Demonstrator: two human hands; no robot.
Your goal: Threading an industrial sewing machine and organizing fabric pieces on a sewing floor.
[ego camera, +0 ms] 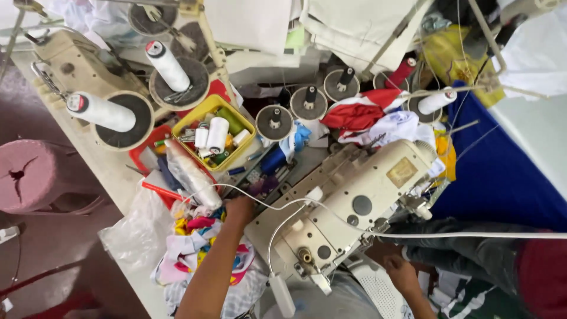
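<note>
The left hand [239, 208] reaches forward over a heap of small bright cloth scraps [198, 248] at the near left of the table [106, 168], just beside the cream sewing machine [348, 207]. Only the back of the hand shows, so I cannot tell whether its fingers are spread or pinching a piece. The right hand [401, 273] lies low at the needle end of the machine, resting on pale meshy fabric [378, 289]; its fingers look curled loosely against the cloth, though whether they grip it I cannot tell.

Picking from such a loose heap probably goes best with a light pinch on one scrap's edge and a straight lift, so that the neighbouring pieces do not drag out with it. The white cable [277, 204] runs right beside that hand and could snag on the wrist. The right hand would do well to keep the fabric flat and steady near the needle.

A yellow tray [204, 109] behind the scraps holds white thread spools [217, 133], a green spool and small odds and ends, packed close. A red tray [142, 155] sits just to its left, partly under a clear plastic bag [192, 174]. Large white thread cones [100, 111] stand on round holders further back.
</note>
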